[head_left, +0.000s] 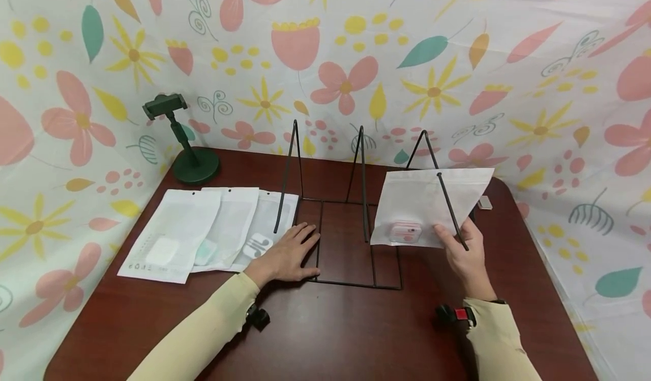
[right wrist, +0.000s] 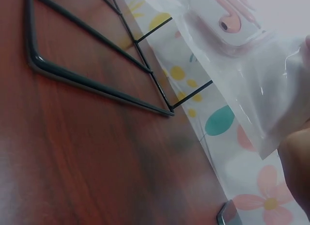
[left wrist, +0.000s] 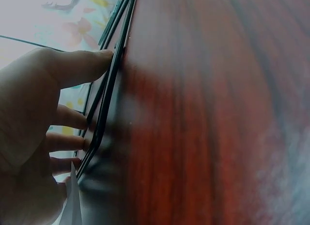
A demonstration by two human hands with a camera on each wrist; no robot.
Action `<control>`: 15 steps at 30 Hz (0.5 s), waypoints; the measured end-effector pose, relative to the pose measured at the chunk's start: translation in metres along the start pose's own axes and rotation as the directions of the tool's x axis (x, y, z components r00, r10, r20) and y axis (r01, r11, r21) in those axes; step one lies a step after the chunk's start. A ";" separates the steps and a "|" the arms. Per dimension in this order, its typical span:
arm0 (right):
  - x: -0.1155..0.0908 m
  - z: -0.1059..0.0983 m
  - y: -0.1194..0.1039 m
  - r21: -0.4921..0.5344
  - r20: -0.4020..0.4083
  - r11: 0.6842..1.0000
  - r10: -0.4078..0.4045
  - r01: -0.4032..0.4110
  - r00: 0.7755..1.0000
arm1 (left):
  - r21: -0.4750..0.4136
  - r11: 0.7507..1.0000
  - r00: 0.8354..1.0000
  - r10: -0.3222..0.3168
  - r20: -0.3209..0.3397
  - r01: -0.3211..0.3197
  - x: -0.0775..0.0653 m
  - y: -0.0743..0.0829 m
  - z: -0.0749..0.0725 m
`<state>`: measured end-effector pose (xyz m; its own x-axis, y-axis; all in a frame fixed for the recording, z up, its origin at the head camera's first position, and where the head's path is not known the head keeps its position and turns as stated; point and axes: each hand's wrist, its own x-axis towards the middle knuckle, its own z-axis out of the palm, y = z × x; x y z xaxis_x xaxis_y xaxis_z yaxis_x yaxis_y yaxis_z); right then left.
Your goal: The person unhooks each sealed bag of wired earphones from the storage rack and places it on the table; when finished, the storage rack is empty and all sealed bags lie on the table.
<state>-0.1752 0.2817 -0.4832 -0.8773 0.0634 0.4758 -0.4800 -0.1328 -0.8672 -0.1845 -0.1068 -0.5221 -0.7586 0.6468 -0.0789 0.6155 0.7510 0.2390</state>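
Observation:
A black wire rack (head_left: 362, 284) with three slanted prongs stands on the table. My left hand (head_left: 291, 255) rests on the left side of its base with fingers spread; in the left wrist view the thumb and fingertips touch the base wires (left wrist: 104, 106). My right hand (head_left: 465, 252) pinches the lower right edge of a white zip bag (head_left: 412, 200), thumb in front and fingers behind. The right prong (head_left: 447, 203) appears to pass through the hole at the bag's top and comes out in front. Inside the bag are pink earphones (right wrist: 231, 22) in a clear case.
Three overlapping white zip bags (head_left: 175, 228) lie left of the rack, with small items inside. A dark green stand with a clip (head_left: 195, 166) is at the back left. A small white object (head_left: 485, 202) lies at the right. Floral cloth (head_left: 346, 47) hangs behind the table.

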 end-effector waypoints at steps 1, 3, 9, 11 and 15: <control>-0.002 0.000 -0.002 -0.019 -0.005 1.000 0.004 -0.004 1.000 | 0.001 1.000 1.000 0.001 -0.001 -0.001 0.000 0.000 0.000; -0.004 0.000 -0.007 -0.046 -0.010 0.999 0.003 -0.004 1.000 | 0.002 1.000 1.000 0.002 -0.002 -0.002 0.000 0.000 -0.001; -0.012 0.000 -0.013 -0.050 -0.020 0.999 0.003 -0.004 1.000 | 0.000 1.000 1.000 0.008 -0.002 -0.008 0.000 0.000 -0.001; -0.014 0.001 -0.013 -0.008 -0.018 1.000 -0.017 0.017 1.000 | -0.003 1.000 1.000 0.015 -0.005 -0.015 0.000 0.000 -0.002; -0.018 0.005 -0.013 0.096 -0.010 0.994 -0.060 0.061 0.998 | 0.008 1.000 1.000 0.017 -0.007 -0.017 0.000 -0.001 -0.002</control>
<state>-0.1533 0.2773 -0.4793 -0.8469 0.0815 0.5254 -0.5293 -0.2233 -0.8185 -0.1858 -0.1074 -0.5208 -0.7493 0.6588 -0.0682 0.6302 0.7408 0.2326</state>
